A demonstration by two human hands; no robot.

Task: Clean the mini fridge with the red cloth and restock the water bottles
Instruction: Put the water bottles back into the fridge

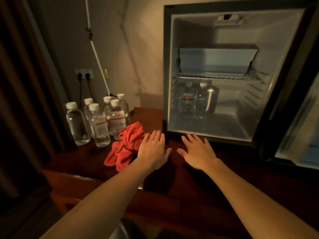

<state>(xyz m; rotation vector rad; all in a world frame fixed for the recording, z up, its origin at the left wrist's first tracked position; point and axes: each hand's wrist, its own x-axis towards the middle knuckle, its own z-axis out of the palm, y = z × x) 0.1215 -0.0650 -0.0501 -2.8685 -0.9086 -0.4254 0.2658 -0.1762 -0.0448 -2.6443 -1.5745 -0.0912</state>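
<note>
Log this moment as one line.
fridge open | red cloth on table | both hands open, left, right

Dim, warm light fills the room; the open mini fridge shows the brightest, cooler interior. The curtain at left sinks into deep shadow. Wide-angle distortion bends the frame edges, and detail is soft and slightly grainy throughout.
</note>
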